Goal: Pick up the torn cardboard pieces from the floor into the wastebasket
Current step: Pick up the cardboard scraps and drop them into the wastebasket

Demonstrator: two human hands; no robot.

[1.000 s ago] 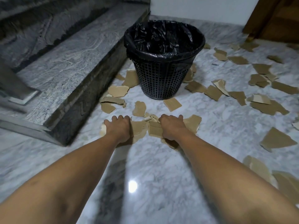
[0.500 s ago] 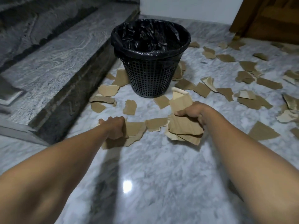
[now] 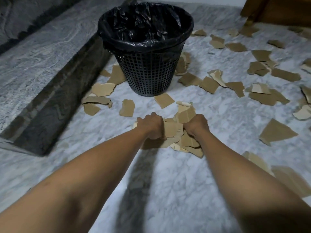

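Left hand: the left hand (image 3: 151, 126) is curled into a fist on the left edge of the gathered cardboard bundle (image 3: 175, 132), knuckles up, gripping it.
Right hand: the right hand (image 3: 196, 126) is clenched on the right side of the same bundle, gripping several overlapping pieces.
Bundle: a crumpled stack of torn brown cardboard pinched between the two fists; some pieces stick up past the right hand toward the wastebasket (image 3: 146, 47), others hang below both hands. Whether the lowest pieces touch the marble floor (image 3: 168, 182) cannot be told.
Wastebasket: a black mesh basket lined with a black plastic bag (image 3: 143, 21), upright, mouth open; the bundle sits on its near side, apart from it.
Loose pieces near the basket: a rectangular cardboard scrap (image 3: 164, 100) lies between basket and bundle; an upright-torn scrap (image 3: 127, 107) lies near-left of the basket; more lie against its left and right base.
Scattered pieces: many cardboard pieces (image 3: 262, 96) spread to the right of the basket; a large triangular piece (image 3: 276, 132) lies near-right of it.
Edges: a grey granite stair step (image 3: 42, 56) with a dark riser runs along the left of the basket, close to it; wooden furniture (image 3: 277, 10) stands far right of it.
Open room: bare floor lies on the basket's near side, beneath the forearms.
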